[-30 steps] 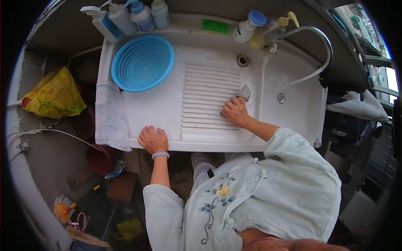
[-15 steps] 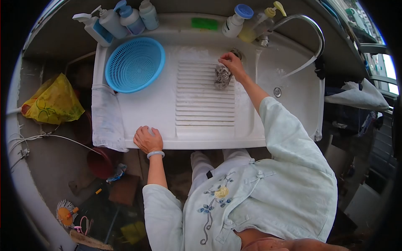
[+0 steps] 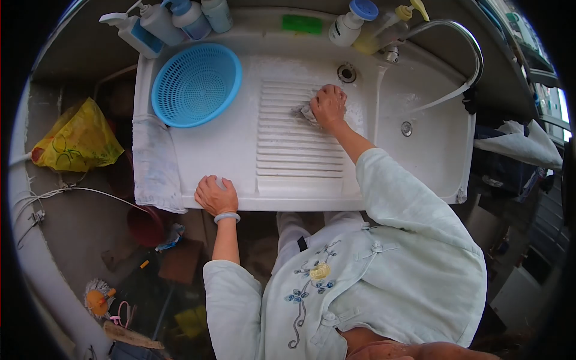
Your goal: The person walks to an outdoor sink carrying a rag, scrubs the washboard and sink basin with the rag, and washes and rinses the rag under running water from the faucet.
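My right hand [image 3: 329, 108] is closed over a crumpled grey rag [image 3: 304, 113] and presses it on the ribbed washboard [image 3: 300, 162] of the white laundry sink [image 3: 216, 159]. Most of the rag is hidden under the fingers. Just beyond the hand lies a round drain hole [image 3: 347, 73]. My left hand [image 3: 216, 195], with a pale bangle at the wrist, rests on the front rim, its fingers slightly bent and apart, holding nothing. Water runs from the curved tap [image 3: 474, 54] into the right basin [image 3: 438, 144].
A blue plastic colander [image 3: 197, 85] stands at the sink's left, near several pump bottles [image 3: 192, 21]. A green sponge [image 3: 302, 24] and two more pump bottles line the back ledge. White cloth [image 3: 156, 162] hangs over the left edge. A yellow bag [image 3: 78, 138] hangs farther left.
My right hand has moved from beside the drain hole toward me and flattened over the rag, uncovering the drain. My left hand stays on the rim. The whole view has shifted slightly.
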A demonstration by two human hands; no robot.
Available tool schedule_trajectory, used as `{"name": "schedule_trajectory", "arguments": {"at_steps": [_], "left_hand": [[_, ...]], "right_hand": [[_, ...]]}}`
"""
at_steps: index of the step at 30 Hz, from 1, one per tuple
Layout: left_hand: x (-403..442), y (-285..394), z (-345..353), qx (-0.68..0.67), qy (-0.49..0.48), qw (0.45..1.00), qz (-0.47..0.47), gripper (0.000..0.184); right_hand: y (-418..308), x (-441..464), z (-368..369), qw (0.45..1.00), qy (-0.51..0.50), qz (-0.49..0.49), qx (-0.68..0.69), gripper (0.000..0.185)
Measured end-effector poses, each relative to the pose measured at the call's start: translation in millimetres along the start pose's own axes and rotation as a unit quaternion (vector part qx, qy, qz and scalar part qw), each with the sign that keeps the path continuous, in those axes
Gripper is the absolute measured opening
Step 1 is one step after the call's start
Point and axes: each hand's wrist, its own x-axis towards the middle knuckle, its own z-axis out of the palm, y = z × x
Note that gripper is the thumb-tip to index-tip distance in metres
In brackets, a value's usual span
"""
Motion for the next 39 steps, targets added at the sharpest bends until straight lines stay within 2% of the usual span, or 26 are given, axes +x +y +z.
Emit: {"name": "schedule_trajectory", "arguments": {"at_steps": [2, 4, 5, 7, 9, 13, 15, 16, 18, 21, 24, 26, 27, 29, 31, 32, 33, 34, 35, 37, 39], "left_hand": [[-2.0, -1.6, 1.3, 0.0, 0.001, 1.0, 0.002, 0.022], [-0.3, -1.6, -0.3, -0.004, 0.01, 1.0, 0.0, 0.022], [1.0, -0.7, -0.7, -0.004, 0.007, 1.0, 0.001, 0.022], [-1.3, 0.1, -2.1, -0.004, -0.003, 1.0, 0.001, 0.022], [0.7, 0.6, -2.7, -0.01, -0.005, 1.0, -0.001, 0.022], [-0.6, -0.6, -2.6, -0.009, 0.005, 1.0, 0.01, 0.022], [0.9, 0.6, -2.2, -0.012, 0.005, 1.0, 0.007, 0.022], [-0.4, -1.5, -3.2, -0.01, 0.003, 1.0, 0.008, 0.022], [-0.6, -0.9, -1.3, -0.007, 0.007, 1.0, 0.011, 0.022], [0.1, -2.1, -1.2, -0.007, -0.004, 1.0, 0.01, 0.022], [0.2, 0.1, -2.7, -0.003, 0.005, 1.0, 0.013, 0.021], [4.6, 1.1, -1.4, -0.004, 0.005, 1.0, 0.008, 0.021], [0.8, 0.2, -2.1, -0.004, 0.002, 1.0, 0.009, 0.021], [0.9, -0.2, -0.5, -0.002, 0.006, 1.0, 0.009, 0.021], [-0.8, 0.2, -1.9, -0.004, 0.015, 1.0, 0.009, 0.02], [-0.7, -0.1, -1.7, -0.005, 0.016, 1.0, 0.012, 0.02], [-0.1, -0.9, -1.6, -0.007, 0.017, 1.0, 0.015, 0.02], [2.1, -0.7, -1.9, -0.01, 0.022, 1.0, 0.015, 0.02], [2.0, -0.6, -1.8, -0.008, 0.023, 1.0, 0.015, 0.02], [-1.8, -0.8, -1.4, -0.009, 0.02, 1.0, 0.013, 0.019], [-0.8, -0.9, -1.0, -0.015, 0.016, 1.0, 0.004, 0.019]], "right_hand": [[0.5, 10.6, 0.7, 0.999, 0.028, 0.023, 0.008, 0.024], [-5.5, 2.7, -6.7, 0.996, 0.023, -0.082, 0.022, 0.022], [-7.5, -15.0, -14.5, 0.99, -0.06, -0.11, 0.066, 0.021], [-15.7, -63.1, -47.3, 0.969, -0.115, -0.21, 0.059, 0.019], [-5.7, -116.3, -56.2, 0.963, -0.086, -0.25, 0.056, 0.02], [-24.0, -62.0, -20.0, 0.972, -0.113, -0.207, -0.012, 0.023], [-44.6, -12.7, -1.8, 0.986, -0.047, -0.156, 0.022, 0.018], [-51.7, -8.0, 1.4, 0.987, -0.048, -0.154, 0.024, 0.018], [-56.2, -2.5, -6.0, 0.983, 0.071, -0.17, 0.013, 0.019], [-40.8, -45.2, -16.8, 0.976, -0.042, -0.209, 0.035, 0.015], [-12.6, -106.4, -42.1, 0.968, -0.062, -0.236, 0.061, 0.015], [-8.1, -108.3, -49.4, 0.968, -0.108, -0.225, 0.026, 0.015], [-13.9, -81.4, -33.9, 0.969, -0.141, -0.204, -0.013, 0.016], [-35.7, -32.0, -19.3, 0.978, -0.128, -0.163, -0.013, 0.016], [-40.7, -8.8, -7.4, 0.989, -0.122, -0.081, 0.03, 0.02], [-38.5, 1.6, -10.9, 0.989, -0.117, -0.083, 0.03, 0.02], [-33.8, 10.6, -16.5, 0.972, -0.12, 0.062, 0.195, 0.021], [-28.5, 20.8, -24.6, 0.907, -0.118, 0.2, 0.351, 0.022], [-20.8, 30.2, -35.3, 0.909, -0.117, 0.197, 0.349, 0.022], [-1.0, 41.3, -66.7, 0.748, -0.102, 0.256, 0.605, 0.023], [-11.2, 42.4, -141.8, 0.785, -0.039, 0.153, 0.599, 0.022]]}}
